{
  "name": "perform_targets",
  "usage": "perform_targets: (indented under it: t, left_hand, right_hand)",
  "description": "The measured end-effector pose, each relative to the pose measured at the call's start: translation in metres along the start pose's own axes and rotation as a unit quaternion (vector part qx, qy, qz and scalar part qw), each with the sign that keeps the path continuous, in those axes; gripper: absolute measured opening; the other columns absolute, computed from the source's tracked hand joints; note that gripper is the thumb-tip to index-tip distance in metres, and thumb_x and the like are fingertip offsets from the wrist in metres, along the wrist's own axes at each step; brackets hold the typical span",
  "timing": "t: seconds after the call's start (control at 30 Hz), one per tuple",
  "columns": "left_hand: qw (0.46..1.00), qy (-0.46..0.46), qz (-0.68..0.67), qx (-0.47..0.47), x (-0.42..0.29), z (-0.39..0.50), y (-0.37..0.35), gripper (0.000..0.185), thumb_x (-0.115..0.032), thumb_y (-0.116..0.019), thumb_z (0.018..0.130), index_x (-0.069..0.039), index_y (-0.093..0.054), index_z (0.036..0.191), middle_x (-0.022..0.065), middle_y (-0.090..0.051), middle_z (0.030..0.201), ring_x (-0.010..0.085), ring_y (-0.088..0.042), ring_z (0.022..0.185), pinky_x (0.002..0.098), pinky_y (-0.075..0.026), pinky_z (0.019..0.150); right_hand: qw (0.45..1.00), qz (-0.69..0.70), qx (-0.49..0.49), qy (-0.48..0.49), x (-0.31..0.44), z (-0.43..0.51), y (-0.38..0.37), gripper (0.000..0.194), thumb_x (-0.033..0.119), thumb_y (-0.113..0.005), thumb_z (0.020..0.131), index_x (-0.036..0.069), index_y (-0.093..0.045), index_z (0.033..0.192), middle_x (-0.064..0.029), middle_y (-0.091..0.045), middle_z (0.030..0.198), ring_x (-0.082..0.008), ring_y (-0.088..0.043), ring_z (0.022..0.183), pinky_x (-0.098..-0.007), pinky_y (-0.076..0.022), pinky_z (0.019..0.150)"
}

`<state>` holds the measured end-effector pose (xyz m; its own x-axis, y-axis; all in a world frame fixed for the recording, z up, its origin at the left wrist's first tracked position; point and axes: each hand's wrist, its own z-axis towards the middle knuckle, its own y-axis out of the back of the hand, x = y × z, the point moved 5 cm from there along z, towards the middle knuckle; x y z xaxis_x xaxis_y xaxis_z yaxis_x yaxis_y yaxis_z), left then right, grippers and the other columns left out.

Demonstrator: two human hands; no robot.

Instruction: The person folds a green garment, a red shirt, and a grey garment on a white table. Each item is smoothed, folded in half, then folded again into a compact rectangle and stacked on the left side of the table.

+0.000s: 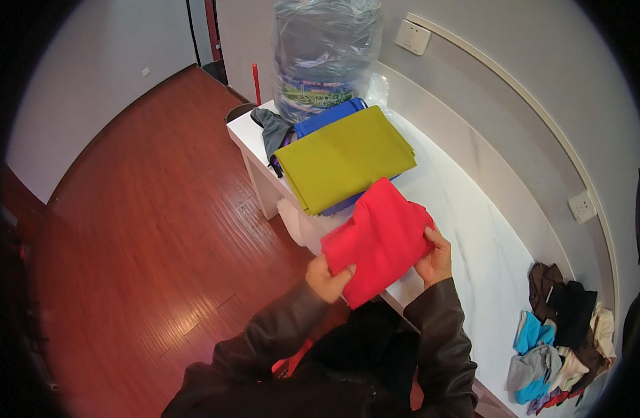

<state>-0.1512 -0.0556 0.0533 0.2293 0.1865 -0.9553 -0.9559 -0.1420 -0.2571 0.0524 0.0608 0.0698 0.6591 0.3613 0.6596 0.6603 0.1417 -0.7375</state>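
A folded red cloth point(382, 240) is held up in front of me, over the near edge of the white counter point(461, 271). My left hand point(329, 277) grips its lower left edge, thumb on top. On the right side, my right hand point(436, 256) pinches the cloth between thumb and fingers. Just beyond it lies a folded yellow-green cloth point(346, 159), on top of blue fabric point(330, 116) that shows at its far and near edges. Grey fabric point(275, 130) hangs at the counter's left end beside them.
A large plastic-wrapped bundle point(325, 57) stands at the counter's far end. Mixed crumpled fabrics point(565, 339) are heaped at the right. Wall sockets point(414, 36) sit above the counter. A bin point(240, 112) with a red stick and a pale cloth point(293, 222) are beside the counter.
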Motion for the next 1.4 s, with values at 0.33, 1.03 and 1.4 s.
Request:
perform_targets:
  t: [0.33,1.03,1.4]
  left_hand:
    - [0.977,-0.058,-0.166,-0.121,-0.043,0.156,0.074,0.042,-0.002,-0.061,0.089,0.004,-0.054,0.129,0.0164,-0.063,0.123,0.0255,-0.064,0.107,0.0394,-0.052,0.095]
    - [0.818,-0.266,0.456,-0.230,-0.051,0.128,0.043,0.057,-0.007,-0.073,0.079,0.000,-0.053,0.131,0.0221,-0.053,0.129,0.0379,-0.046,0.129,0.0485,-0.042,0.102]
    - [0.729,-0.307,0.612,-0.005,-0.015,0.124,0.005,0.057,-0.014,-0.074,0.075,-0.007,-0.060,0.129,0.0199,-0.051,0.136,0.0403,-0.043,0.131,0.0523,-0.032,0.109]
  right_hand:
    - [0.968,-0.216,0.044,0.120,0.044,0.131,-0.065,0.014,0.014,-0.061,0.095,0.005,-0.063,0.105,-0.0048,-0.067,0.099,-0.0140,-0.063,0.087,-0.0317,-0.0524,0.079]
    - [0.833,-0.495,-0.166,0.185,0.023,0.147,-0.011,0.021,0.016,-0.067,0.088,-0.002,-0.064,0.100,-0.0059,-0.066,0.081,-0.0132,-0.060,0.071,-0.0284,-0.0500,0.067]
    - [0.783,-0.552,-0.099,0.271,0.037,0.150,-0.036,0.027,0.019,-0.066,0.090,-0.002,-0.066,0.106,-0.0070,-0.070,0.091,-0.0137,-0.063,0.082,-0.0288,-0.0504,0.074]
